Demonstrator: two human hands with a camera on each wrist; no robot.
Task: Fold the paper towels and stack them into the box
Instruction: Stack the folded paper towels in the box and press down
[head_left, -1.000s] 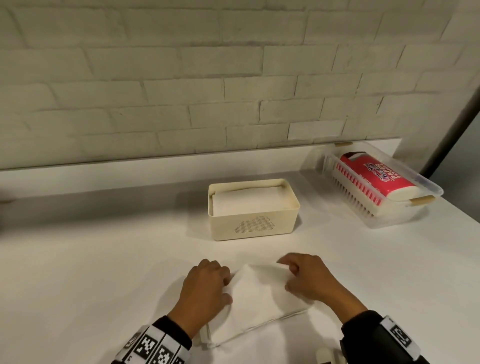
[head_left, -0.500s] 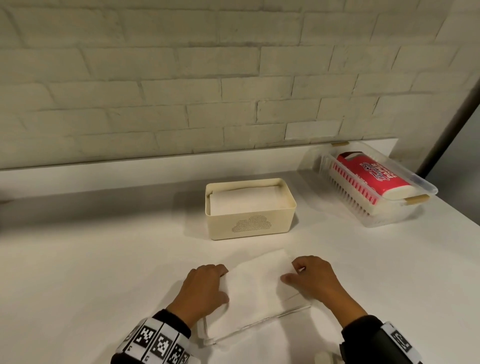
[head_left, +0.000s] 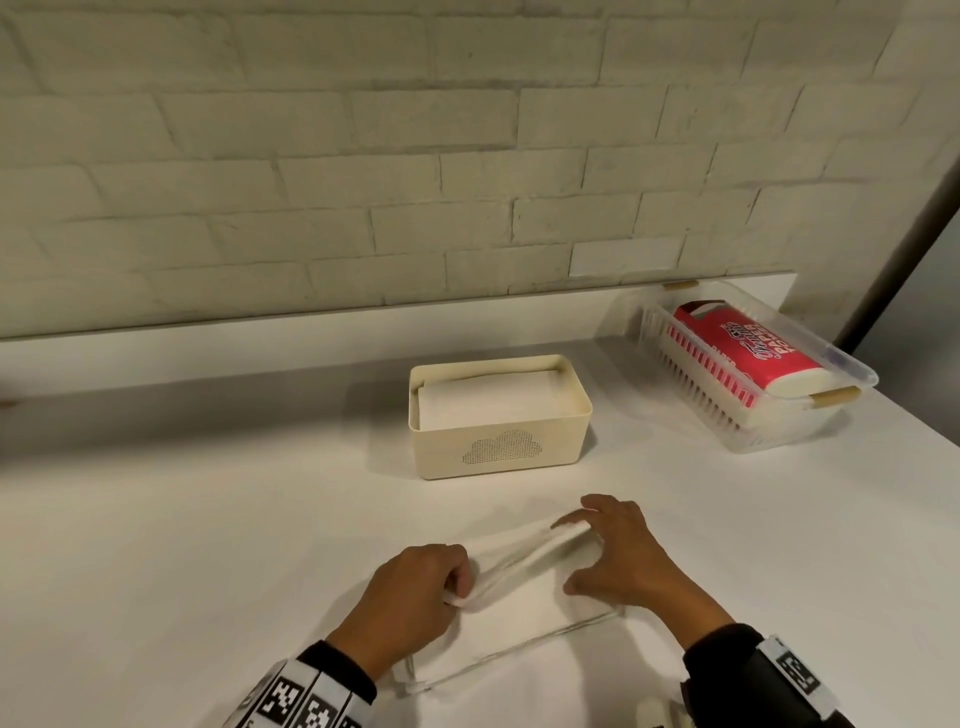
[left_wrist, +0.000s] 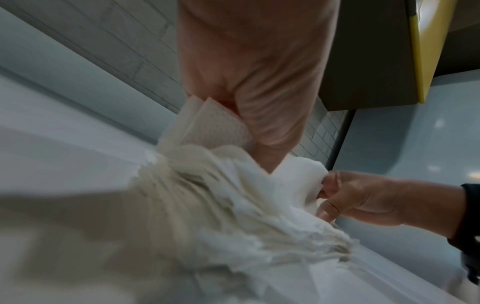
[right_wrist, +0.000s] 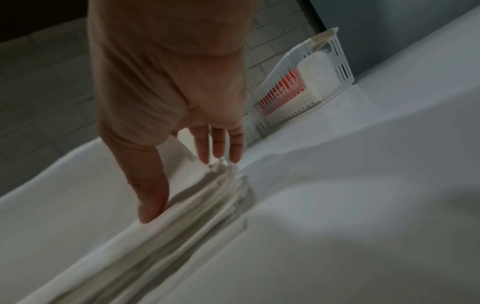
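A white paper towel (head_left: 524, 618) lies on the table in front of me, its far layer raised into a ridge between my hands. My left hand (head_left: 457, 597) pinches the ridge's left end (left_wrist: 215, 127) between thumb and curled fingers. At the right end, my right hand (head_left: 571, 556) holds the towel (right_wrist: 182, 216): the fingertips (right_wrist: 221, 158) sit at the corner and the thumb rests on the near side. The cream box (head_left: 519, 457) with a cloud pattern stands behind the hands. Folded towels (head_left: 488, 402) fill it nearly to the rim.
A clear plastic basket (head_left: 857, 375) at the back right holds a red-and-white pack of paper (head_left: 743, 353); it also shows in the right wrist view as the basket (right_wrist: 337, 61). A painted brick wall with a low ledge (head_left: 208, 343) closes the back of the table.
Both hands lay on the flat towel before. Now the left hand has pinched its edge, and the far layer is lifted off the table between the two hands.
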